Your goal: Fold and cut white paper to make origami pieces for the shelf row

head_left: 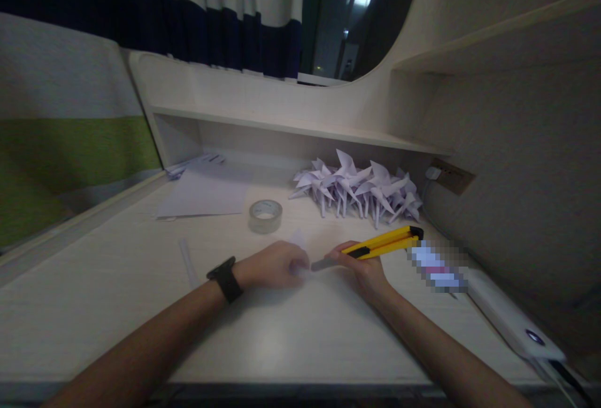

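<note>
My right hand (369, 273) is wrapped round a yellow utility knife (387, 243), its grey blade out and pointing left. The blade tip comes close to the fingers of my left hand (277, 264). That hand, with a black watch on its wrist, is curled over a small pale piece of paper (297, 236); the hand is blurred and covers most of the piece. Just beyond my left hand lies a roll of clear tape (265, 216) on the desk.
Several white paper pinwheels (359, 186) lie heaped at the back right. White sheets (204, 192) are at the back left, and a thin paper strip (188, 262) lies left. A lit, pixelated screen (436, 267) and a white power strip-like device (509, 317) line the right edge. A shelf (300, 126) overhangs the back.
</note>
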Demonstrator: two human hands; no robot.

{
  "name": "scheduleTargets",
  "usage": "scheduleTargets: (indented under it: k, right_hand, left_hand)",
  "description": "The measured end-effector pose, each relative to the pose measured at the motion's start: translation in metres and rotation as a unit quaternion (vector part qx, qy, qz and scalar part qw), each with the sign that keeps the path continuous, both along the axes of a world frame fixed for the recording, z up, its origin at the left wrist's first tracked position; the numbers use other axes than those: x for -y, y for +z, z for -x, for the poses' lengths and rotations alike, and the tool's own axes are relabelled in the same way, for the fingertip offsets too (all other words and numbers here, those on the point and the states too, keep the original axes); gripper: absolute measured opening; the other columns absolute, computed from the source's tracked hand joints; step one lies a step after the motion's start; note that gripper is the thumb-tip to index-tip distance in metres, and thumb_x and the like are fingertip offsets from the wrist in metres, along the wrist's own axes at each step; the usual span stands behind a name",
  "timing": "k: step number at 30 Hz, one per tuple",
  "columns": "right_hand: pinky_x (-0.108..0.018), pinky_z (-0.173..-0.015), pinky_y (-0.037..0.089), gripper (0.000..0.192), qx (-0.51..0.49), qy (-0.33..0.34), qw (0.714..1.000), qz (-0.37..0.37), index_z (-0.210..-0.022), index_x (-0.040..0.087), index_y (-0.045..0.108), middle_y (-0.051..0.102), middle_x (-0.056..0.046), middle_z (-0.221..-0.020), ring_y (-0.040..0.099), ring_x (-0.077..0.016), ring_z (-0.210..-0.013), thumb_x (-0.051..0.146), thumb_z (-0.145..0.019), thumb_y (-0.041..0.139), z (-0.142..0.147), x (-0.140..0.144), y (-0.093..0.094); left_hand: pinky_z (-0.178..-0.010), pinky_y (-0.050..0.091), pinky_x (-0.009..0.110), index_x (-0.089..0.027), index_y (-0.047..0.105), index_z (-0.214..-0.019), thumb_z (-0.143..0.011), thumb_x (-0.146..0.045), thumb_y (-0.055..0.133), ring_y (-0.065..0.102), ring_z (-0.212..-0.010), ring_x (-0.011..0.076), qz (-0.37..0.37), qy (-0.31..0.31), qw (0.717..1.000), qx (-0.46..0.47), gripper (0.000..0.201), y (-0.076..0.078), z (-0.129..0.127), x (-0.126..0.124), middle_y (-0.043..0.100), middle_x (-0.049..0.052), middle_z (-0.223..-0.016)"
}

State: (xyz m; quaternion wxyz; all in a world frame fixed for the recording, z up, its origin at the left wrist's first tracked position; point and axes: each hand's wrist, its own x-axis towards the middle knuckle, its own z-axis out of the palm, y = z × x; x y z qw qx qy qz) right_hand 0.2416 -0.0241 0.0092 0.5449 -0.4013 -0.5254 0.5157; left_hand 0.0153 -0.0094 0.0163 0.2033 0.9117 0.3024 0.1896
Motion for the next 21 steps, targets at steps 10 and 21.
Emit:
scheduleTargets:
  k: [10,21]
  right_hand:
    - [-0.034,-0.068,0.052,0.019,-0.007,0.030,0.999,0.019,-0.067,0.018,0.070,0.071,-0.005,-0.069,0.065,-0.0216,-0.066,0.031,-0.057,0.080,0.001,0.006,0.008]
    - [-0.034,-0.068,0.052,0.023,0.001,0.051,0.999,0.020,-0.066,0.019,0.070,0.071,-0.005,-0.068,0.066,-0.0215,-0.067,0.034,-0.054,0.083,0.001,0.004,0.004]
  left_hand:
    - [-0.068,0.044,0.024,-0.017,0.071,-0.093,-0.069,-0.006,0.053,0.060,-0.071,0.0143,-0.010,-0.019,1.000,0.017,0.032,-0.004,0.001,-0.002,0.070,0.004,-0.085]
    - [-0.073,0.043,0.025,-0.018,0.073,-0.086,-0.082,-0.015,0.056,0.062,-0.075,0.0148,0.024,-0.055,0.998,0.015,0.018,0.002,0.003,-0.001,0.072,0.004,-0.084]
